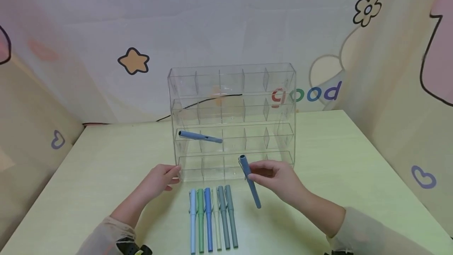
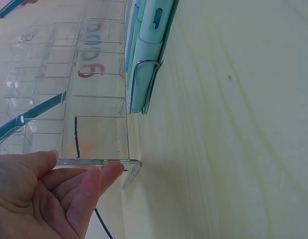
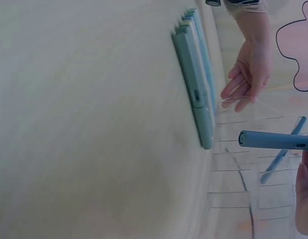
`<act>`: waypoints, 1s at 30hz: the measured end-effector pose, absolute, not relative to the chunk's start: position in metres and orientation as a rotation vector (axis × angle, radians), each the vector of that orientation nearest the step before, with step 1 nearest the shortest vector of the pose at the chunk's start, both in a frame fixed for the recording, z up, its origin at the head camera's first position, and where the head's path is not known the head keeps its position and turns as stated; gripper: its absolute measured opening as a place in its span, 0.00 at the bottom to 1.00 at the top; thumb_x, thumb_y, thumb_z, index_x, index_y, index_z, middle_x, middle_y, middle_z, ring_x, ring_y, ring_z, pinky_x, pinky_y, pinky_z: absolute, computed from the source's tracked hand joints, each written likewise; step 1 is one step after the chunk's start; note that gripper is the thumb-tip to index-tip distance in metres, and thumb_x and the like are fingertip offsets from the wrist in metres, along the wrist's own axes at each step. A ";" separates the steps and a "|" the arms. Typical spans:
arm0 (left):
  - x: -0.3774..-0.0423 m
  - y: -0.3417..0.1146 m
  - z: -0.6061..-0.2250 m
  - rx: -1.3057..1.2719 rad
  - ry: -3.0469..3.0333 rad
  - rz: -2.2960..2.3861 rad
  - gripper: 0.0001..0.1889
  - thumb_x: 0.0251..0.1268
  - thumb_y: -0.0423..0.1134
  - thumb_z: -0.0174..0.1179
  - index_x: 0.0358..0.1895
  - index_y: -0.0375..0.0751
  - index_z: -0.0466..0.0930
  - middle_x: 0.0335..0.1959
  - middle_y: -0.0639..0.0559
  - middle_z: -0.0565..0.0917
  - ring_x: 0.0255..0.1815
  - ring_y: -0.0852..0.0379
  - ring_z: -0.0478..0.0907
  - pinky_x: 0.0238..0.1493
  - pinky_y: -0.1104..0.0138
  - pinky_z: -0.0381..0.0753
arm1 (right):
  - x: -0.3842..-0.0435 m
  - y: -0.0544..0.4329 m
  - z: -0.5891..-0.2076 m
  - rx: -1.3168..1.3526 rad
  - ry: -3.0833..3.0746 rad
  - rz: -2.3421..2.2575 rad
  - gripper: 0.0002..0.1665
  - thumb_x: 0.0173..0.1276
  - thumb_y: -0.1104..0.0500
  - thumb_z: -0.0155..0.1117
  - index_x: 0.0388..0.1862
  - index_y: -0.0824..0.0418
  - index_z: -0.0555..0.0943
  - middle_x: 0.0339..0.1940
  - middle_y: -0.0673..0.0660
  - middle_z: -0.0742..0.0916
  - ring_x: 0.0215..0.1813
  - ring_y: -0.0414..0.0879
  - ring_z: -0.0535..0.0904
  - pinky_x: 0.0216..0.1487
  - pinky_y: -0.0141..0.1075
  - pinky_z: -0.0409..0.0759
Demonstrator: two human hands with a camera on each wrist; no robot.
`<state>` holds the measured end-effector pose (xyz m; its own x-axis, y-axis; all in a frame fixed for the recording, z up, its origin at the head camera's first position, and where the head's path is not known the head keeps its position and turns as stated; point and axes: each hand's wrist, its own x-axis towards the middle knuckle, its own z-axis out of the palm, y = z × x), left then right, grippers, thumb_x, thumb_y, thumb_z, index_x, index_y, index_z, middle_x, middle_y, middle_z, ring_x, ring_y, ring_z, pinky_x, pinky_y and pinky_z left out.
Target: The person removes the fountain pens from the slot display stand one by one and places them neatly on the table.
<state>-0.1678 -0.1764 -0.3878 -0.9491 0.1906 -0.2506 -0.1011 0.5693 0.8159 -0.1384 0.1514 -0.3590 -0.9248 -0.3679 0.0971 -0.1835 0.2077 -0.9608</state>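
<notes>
A clear acrylic rack (image 1: 212,163) with tiers of small compartments stands on the table. My left hand (image 1: 158,181) pinches its lower left side edge between thumb and fingers, seen close in the left wrist view. Held by its middle in my right hand (image 1: 279,180) is a blue-grey pen (image 1: 253,192), tilted, in front of the rack's lowest tier. Another blue-grey pen (image 1: 198,135) lies slanted along the second tier from the bottom, at the left. Capped pens lie side by side before the rack: light blue (image 1: 192,223), green (image 1: 200,221), blue (image 1: 208,221), pale green (image 1: 217,223) and two grey-teal (image 1: 224,219).
The pale wooden table (image 1: 354,160) extends to both sides of the rack. Behind it hangs a printed cloth (image 1: 212,30) with a star, flowers and coloured letters. Dark wrist straps show at both sleeves (image 1: 371,231).
</notes>
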 end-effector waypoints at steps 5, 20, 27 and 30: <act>-0.170 -0.176 -0.389 0.076 2.496 1.329 0.21 0.74 0.38 0.44 0.58 0.23 0.70 0.54 0.30 0.76 0.53 0.38 0.76 0.42 0.55 0.81 | -0.137 0.154 -0.379 -0.437 2.279 -1.785 0.21 0.60 0.59 0.68 0.47 0.71 0.80 0.42 0.61 0.86 0.43 0.47 0.83 0.47 0.35 0.80; -0.171 -0.175 -0.388 0.073 2.509 1.306 0.20 0.74 0.39 0.44 0.57 0.24 0.71 0.52 0.31 0.77 0.52 0.39 0.77 0.41 0.55 0.81 | -0.140 0.153 -0.410 -0.201 2.153 -1.777 0.22 0.61 0.61 0.67 0.48 0.75 0.78 0.40 0.60 0.86 0.40 0.45 0.82 0.45 0.40 0.81; -0.169 -0.175 -0.388 0.070 2.498 1.312 0.20 0.74 0.39 0.44 0.57 0.23 0.71 0.53 0.31 0.77 0.52 0.39 0.76 0.42 0.56 0.81 | -0.139 0.150 -0.416 -0.198 2.235 -1.596 0.18 0.58 0.64 0.68 0.46 0.74 0.79 0.33 0.55 0.85 0.34 0.43 0.81 0.37 0.37 0.82; -0.168 -0.175 -0.387 0.070 2.497 1.316 0.20 0.74 0.38 0.44 0.57 0.23 0.71 0.52 0.31 0.77 0.52 0.38 0.76 0.42 0.55 0.81 | -0.138 0.148 -0.415 -0.261 2.294 -1.489 0.17 0.57 0.64 0.69 0.44 0.73 0.79 0.31 0.55 0.85 0.31 0.43 0.81 0.33 0.36 0.82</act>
